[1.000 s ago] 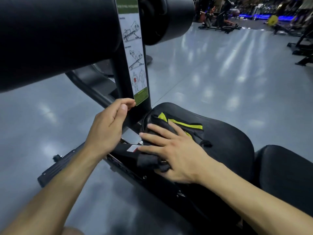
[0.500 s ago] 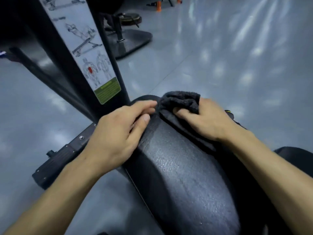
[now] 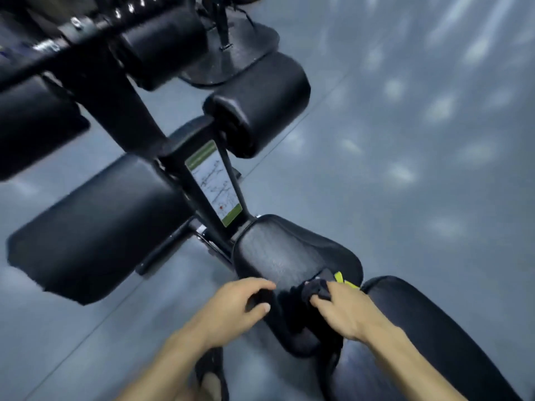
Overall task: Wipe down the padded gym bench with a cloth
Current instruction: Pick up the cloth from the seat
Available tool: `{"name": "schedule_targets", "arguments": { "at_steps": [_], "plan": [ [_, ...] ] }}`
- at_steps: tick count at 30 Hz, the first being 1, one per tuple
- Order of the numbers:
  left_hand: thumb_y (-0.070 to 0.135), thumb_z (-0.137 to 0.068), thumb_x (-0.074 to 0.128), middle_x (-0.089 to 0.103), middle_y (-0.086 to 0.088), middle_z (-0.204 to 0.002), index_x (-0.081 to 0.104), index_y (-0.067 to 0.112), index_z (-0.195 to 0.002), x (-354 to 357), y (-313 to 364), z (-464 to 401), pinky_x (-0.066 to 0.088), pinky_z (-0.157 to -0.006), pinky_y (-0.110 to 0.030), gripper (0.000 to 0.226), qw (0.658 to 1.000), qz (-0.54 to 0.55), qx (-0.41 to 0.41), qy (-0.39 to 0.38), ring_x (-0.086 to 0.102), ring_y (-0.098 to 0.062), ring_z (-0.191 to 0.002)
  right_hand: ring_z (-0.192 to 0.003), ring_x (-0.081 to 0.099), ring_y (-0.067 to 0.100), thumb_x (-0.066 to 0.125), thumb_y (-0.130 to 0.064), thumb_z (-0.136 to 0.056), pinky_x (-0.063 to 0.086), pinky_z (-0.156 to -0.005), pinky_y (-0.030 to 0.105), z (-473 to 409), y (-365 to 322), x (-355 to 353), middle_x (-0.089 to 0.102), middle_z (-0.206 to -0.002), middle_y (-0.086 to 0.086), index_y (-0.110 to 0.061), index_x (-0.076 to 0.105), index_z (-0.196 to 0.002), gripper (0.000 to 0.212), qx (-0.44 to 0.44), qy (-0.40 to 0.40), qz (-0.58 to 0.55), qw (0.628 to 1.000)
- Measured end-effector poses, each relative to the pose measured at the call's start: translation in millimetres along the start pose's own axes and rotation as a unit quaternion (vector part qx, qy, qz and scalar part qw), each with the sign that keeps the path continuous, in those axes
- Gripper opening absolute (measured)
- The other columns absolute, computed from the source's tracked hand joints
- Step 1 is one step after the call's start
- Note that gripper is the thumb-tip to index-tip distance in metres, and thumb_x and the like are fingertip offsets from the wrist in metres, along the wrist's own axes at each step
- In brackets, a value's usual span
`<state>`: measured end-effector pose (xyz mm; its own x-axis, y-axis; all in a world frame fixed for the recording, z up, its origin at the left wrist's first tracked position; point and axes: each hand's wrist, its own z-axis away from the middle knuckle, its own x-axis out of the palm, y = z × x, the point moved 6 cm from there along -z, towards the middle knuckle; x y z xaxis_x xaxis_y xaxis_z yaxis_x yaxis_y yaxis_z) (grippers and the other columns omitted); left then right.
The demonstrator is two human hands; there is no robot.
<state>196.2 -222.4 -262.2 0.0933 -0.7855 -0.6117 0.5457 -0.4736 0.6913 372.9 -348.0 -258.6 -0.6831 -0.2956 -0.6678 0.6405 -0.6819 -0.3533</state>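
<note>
Both hands [image 3: 292, 308] dragged cloth [image 3: 317, 291] down seat pad [image 3: 278, 250].

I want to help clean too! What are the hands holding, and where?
The right hand grips the dark cloth by its bunched top end. The left hand curls over the seat pad's near-left edge.

Commercial gym floor, black padded seat [image 3: 289, 250] of an exercise bench, cylindrical roller pads [image 3: 257, 102] on a black steel frame, upright post bearing an exercise instruction placard [image 3: 214, 183] with green bands, grey glossy floor [image 3: 419, 140] reflecting overhead lights
</note>
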Motion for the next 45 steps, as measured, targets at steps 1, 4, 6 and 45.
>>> {"name": "schedule_targets", "arguments": {
  "at_steps": [1,4,6,45],
  "plan": [
    [0.044,-0.092,0.064,0.057,0.032,-0.133,0.055,0.051,-0.129,-11.0,16.4,21.1,0.040,-0.109,-0.018,0.039,0.999,0.036,-0.011,-0.002,0.051,0.014,-0.122,-0.104,0.062,0.031,0.047,-0.039,-0.094,0.043,-0.079,0.036,22.8,-7.2,-14.1,0.068,-0.102,0.006,-0.022,0.050,-0.084,0.020,0.008,-0.017,-0.018,1.000],
    [0.052,-0.081,0.073,0.057,0.033,-0.131,0.050,0.054,-0.128,-51.5,71.9,72.8,0.044,-0.108,-0.022,0.052,0.993,0.112,-0.024,0.012,0.053,0.012,-0.121,-0.083,0.065,0.027,0.049,-0.039,-0.088,0.045,-0.069,0.036,85.1,-39.4,-59.5,0.065,-0.078,0.001,-0.018,0.051,-0.073,0.026,0.007,-0.082,-0.038,0.996],
    [0.051,-0.078,0.079,0.056,0.028,-0.135,0.051,0.048,-0.135,-78.5,112.1,98.8,0.042,-0.109,-0.023,0.063,0.992,0.124,-0.008,0.021,0.052,0.010,-0.125,-0.092,0.066,0.024,0.050,-0.042,-0.088,0.049,-0.080,0.036,124.0,-75.0,-89.9,0.071,-0.092,0.002,-0.017,0.062,-0.088,0.028,-0.019,-0.134,0.007,0.991],
    [0.036,-0.091,0.064,0.072,0.002,-0.088,0.070,0.030,-0.106,-445.1,-23.0,224.6,0.055,-0.079,-0.050,0.017,0.908,0.243,-0.057,0.338,0.066,-0.029,-0.082,-0.078,0.056,0.015,0.073,-0.037,-0.088,0.045,-0.067,0.033,55.8,-567.5,-266.9,0.056,-0.069,-0.016,-0.035,0.055,-0.079,0.021,-0.377,-0.023,0.331,0.865]
  ]
}}
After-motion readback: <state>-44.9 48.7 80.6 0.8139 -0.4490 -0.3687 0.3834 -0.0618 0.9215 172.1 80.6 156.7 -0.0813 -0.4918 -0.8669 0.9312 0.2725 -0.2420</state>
